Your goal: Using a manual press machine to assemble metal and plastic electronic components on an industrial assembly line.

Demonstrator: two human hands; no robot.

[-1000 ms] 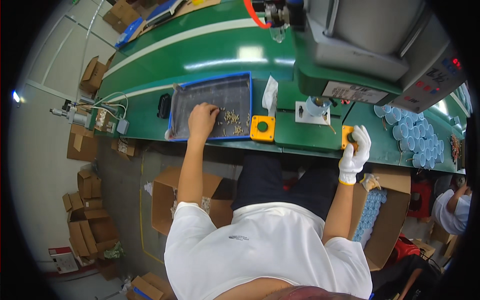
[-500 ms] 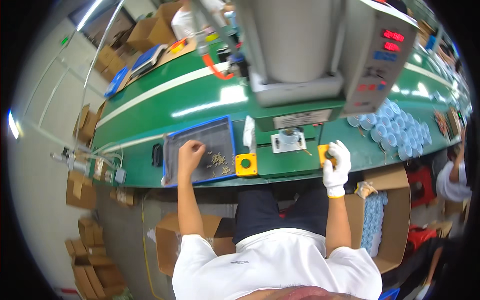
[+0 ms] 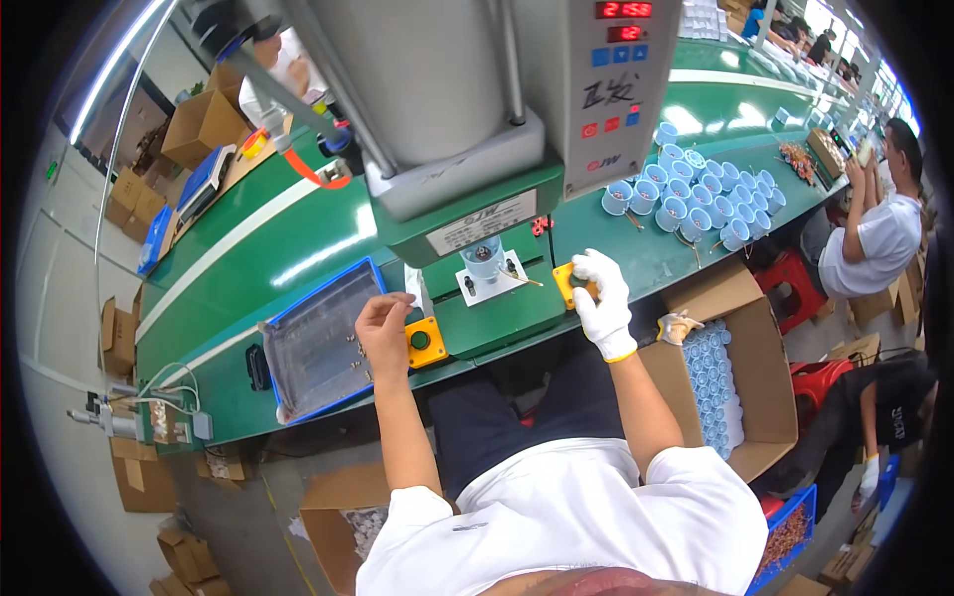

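The bare left hand (image 3: pixel 383 333) rests at the right edge of a shallow blue-rimmed tray (image 3: pixel 316 343) that lies near the front edge of the green tabletop (image 3: pixel 268 253). Its fingers are curled over small metal parts (image 3: pixel 355 343) scattered on the tray's grey floor; whether the grip has closed on any of them cannot be told. Just right of this hand, touching the tray's corner, sits a yellow box with a green push button (image 3: pixel 424 340).

The right hand (image 3: pixel 599 298), in a white glove with a yellow cuff, lies on a second yellow button box (image 3: pixel 566 281) at the front edge of the tabletop, its grip closed down over the box so that the button is hidden.

Between the two hands stands a green press (image 3: pixel 477 214). On its white base plate a pale blue cup (image 3: pixel 484 260) sits under the ram.

Further right on the tabletop, a cluster of similar pale blue cups (image 3: pixel 686 194) stands upright, close together. Below the tabletop's front edge, beside the person's right arm, an open cardboard box (image 3: pixel 755 397) holds rows of blue cups (image 3: pixel 714 382). Another person in a white shirt (image 3: pixel 879 238) sits at the right end of the tabletop.
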